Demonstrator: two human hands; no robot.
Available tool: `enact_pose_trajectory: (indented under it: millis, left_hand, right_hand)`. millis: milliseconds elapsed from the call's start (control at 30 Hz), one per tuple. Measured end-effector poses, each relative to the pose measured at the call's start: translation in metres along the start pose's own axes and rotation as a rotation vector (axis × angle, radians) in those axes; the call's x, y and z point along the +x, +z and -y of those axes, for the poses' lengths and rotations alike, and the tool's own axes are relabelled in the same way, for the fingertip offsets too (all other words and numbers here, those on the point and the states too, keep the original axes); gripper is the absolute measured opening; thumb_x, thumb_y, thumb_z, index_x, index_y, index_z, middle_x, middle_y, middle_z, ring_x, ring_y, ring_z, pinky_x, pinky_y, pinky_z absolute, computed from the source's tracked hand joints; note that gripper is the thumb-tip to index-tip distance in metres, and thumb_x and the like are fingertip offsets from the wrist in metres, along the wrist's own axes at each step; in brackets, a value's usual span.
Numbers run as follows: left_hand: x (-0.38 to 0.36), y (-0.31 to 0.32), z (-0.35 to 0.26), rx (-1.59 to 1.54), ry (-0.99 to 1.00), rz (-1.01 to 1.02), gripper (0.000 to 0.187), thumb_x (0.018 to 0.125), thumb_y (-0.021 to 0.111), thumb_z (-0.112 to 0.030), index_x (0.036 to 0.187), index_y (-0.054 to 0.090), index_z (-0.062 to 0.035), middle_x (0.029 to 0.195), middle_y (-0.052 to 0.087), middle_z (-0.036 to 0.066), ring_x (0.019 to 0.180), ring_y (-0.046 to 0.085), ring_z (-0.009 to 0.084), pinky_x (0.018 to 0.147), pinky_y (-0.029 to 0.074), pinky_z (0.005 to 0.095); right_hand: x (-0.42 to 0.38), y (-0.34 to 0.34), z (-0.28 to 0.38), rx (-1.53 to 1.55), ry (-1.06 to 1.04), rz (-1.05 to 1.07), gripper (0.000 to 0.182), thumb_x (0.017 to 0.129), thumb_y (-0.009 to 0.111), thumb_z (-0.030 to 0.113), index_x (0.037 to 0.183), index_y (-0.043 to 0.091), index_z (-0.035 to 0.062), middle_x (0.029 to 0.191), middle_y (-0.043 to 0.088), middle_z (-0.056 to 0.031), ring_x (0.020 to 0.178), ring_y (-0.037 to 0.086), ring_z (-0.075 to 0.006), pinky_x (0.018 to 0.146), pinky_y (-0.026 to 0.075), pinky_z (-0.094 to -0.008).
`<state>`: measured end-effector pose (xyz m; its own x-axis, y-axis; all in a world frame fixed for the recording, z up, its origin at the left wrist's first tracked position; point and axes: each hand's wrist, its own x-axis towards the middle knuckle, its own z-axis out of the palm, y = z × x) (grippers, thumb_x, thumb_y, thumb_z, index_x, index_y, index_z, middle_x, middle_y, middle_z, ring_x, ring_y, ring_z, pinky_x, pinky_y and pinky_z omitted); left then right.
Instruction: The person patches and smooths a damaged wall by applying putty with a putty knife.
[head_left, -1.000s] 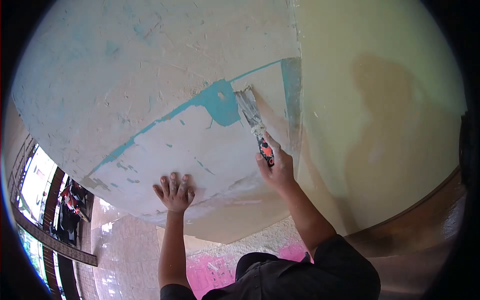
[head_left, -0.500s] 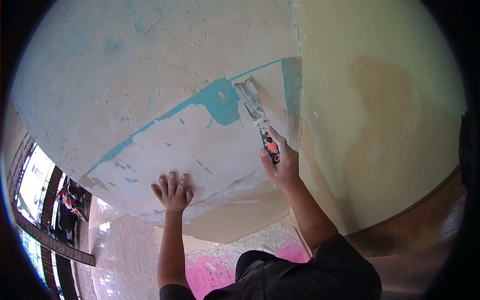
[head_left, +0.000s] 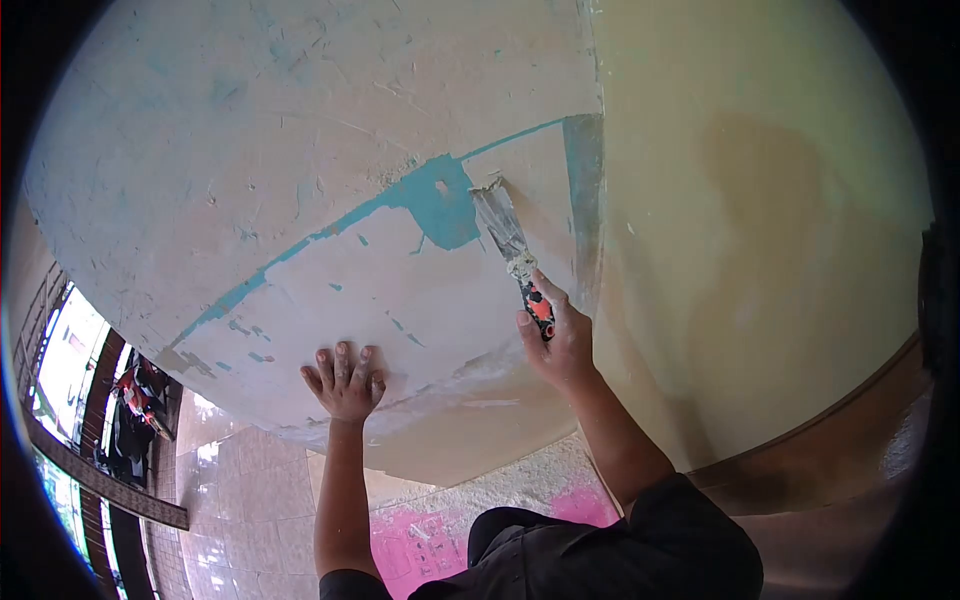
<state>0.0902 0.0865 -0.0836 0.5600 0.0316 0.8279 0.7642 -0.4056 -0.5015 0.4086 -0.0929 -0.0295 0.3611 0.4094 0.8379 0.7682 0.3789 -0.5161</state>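
My right hand is wrapped round the black and red handle of a putty knife. Pale residue cakes the neck and blade of the knife, and its wide tip lies against the wall, just right of a teal patch. My left hand rests on the lower white part of the wall, fingers spread and dusty. A teal strip runs diagonally above both hands, with rough, scarred plaster over it.
A yellow-green wall meets the worked wall at a corner on the right. Pale debris lies on a pink sheet below me. Glossy floor tiles stretch to the left, where a red motorbike stands near a bright opening.
The putty knife in my right hand has moved down the wall a little. My left hand has hardly shifted.
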Motion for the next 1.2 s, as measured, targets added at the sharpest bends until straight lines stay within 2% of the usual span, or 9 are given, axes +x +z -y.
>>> enact_pose_trajectory:
  millis: [233, 433, 533, 600, 633, 700, 933, 1067, 1200]
  left_hand:
    - [-0.001, -0.001, 0.001, 0.015, 0.01, 0.009, 0.053, 0.096, 0.029, -0.051, 0.144, 0.041, -0.0306, 0.157, 0.025, 0.007, 0.146, 0.015, 0.0343, 0.115, 0.002, 0.0591]
    - [-0.001, -0.001, 0.001, 0.003, 0.006, 0.014, 0.054, 0.096, 0.028, -0.052, 0.145, 0.04, -0.0315, 0.157, 0.025, 0.006, 0.146, 0.016, 0.0338, 0.115, 0.002, 0.059]
    - [-0.005, 0.0, 0.001, -0.02, -0.035, 0.046, 0.053, 0.093, 0.034, -0.053, 0.143, 0.041, -0.0367, 0.158, 0.021, 0.001, 0.147, 0.013, 0.0294, 0.115, 0.0, 0.0584]
    - [-0.002, -0.001, 0.0, -0.03, -0.036, 0.03, 0.052, 0.094, 0.035, -0.052, 0.143, 0.042, -0.0365, 0.158, 0.022, 0.001, 0.147, 0.014, 0.0288, 0.115, 0.0, 0.058]
    - [-0.001, 0.0, 0.001, -0.03, -0.038, 0.028, 0.052, 0.094, 0.035, -0.052, 0.143, 0.042, -0.0365, 0.158, 0.022, 0.001, 0.147, 0.014, 0.0288, 0.115, 0.0, 0.058]
    - [-0.001, -0.001, 0.0, -0.032, -0.043, 0.036, 0.051, 0.094, 0.035, -0.052, 0.142, 0.043, -0.0361, 0.158, 0.023, 0.001, 0.147, 0.014, 0.0285, 0.115, 0.0, 0.0579]
    - [0.0, -0.003, -0.001, -0.048, -0.043, 0.024, 0.051, 0.095, 0.034, -0.052, 0.142, 0.043, -0.0356, 0.158, 0.023, 0.001, 0.147, 0.015, 0.0286, 0.115, 0.0, 0.0582]
    - [0.0, -0.002, -0.001, -0.038, -0.042, 0.024, 0.051, 0.095, 0.034, -0.052, 0.143, 0.042, -0.0358, 0.158, 0.023, 0.001, 0.147, 0.015, 0.0285, 0.115, 0.0, 0.058]
    - [-0.002, -0.001, -0.001, -0.028, -0.04, 0.028, 0.051, 0.095, 0.033, -0.051, 0.144, 0.04, -0.0363, 0.158, 0.023, 0.001, 0.147, 0.015, 0.0284, 0.115, 0.0, 0.0579]
  right_hand:
    - [0.014, 0.002, 0.008, 0.018, -0.058, -0.054, 0.054, 0.084, 0.067, 0.015, 0.133, 0.048, 0.0034, 0.088, 0.068, -0.0147, 0.064, 0.066, -0.0237, 0.059, 0.052, -0.0323]
    - [0.002, 0.005, 0.004, -0.003, 0.028, 0.02, 0.053, 0.085, 0.066, 0.014, 0.134, 0.048, 0.0035, 0.093, 0.068, -0.0158, 0.068, 0.067, -0.0256, 0.06, 0.053, -0.033]
    - [0.009, 0.007, 0.01, 0.007, -0.043, -0.043, 0.054, 0.085, 0.067, 0.014, 0.134, 0.048, 0.0043, 0.092, 0.068, -0.0156, 0.069, 0.067, -0.0257, 0.06, 0.053, -0.0331]
    - [0.01, 0.008, 0.011, 0.014, -0.054, -0.054, 0.047, 0.09, 0.063, 0.014, 0.132, 0.048, 0.0014, 0.083, 0.065, -0.0129, 0.063, 0.062, -0.0174, 0.06, 0.051, -0.0293]
    - [0.008, 0.009, 0.009, 0.013, -0.057, -0.054, 0.047, 0.09, 0.063, 0.014, 0.132, 0.048, 0.0014, 0.083, 0.065, -0.0129, 0.063, 0.062, -0.0174, 0.06, 0.051, -0.0293]
    - [0.0, 0.008, 0.006, 0.007, -0.007, -0.027, 0.054, 0.084, 0.068, 0.014, 0.134, 0.048, 0.0057, 0.089, 0.068, -0.0149, 0.067, 0.067, -0.0259, 0.06, 0.053, -0.0332]
    - [0.016, 0.005, 0.012, -0.019, -0.021, -0.034, 0.053, 0.084, 0.067, 0.014, 0.133, 0.048, 0.0064, 0.086, 0.068, -0.0145, 0.064, 0.066, -0.0252, 0.058, 0.052, -0.0326]
    - [0.011, 0.005, 0.014, -0.004, -0.016, -0.024, 0.053, 0.085, 0.067, 0.015, 0.134, 0.048, 0.0067, 0.085, 0.068, -0.0144, 0.064, 0.066, -0.0238, 0.058, 0.052, -0.0319]
    - [0.016, 0.002, 0.023, 0.002, -0.017, -0.016, 0.045, 0.091, 0.062, 0.015, 0.132, 0.049, 0.0022, 0.087, 0.067, -0.014, 0.065, 0.064, -0.0181, 0.061, 0.051, -0.029]
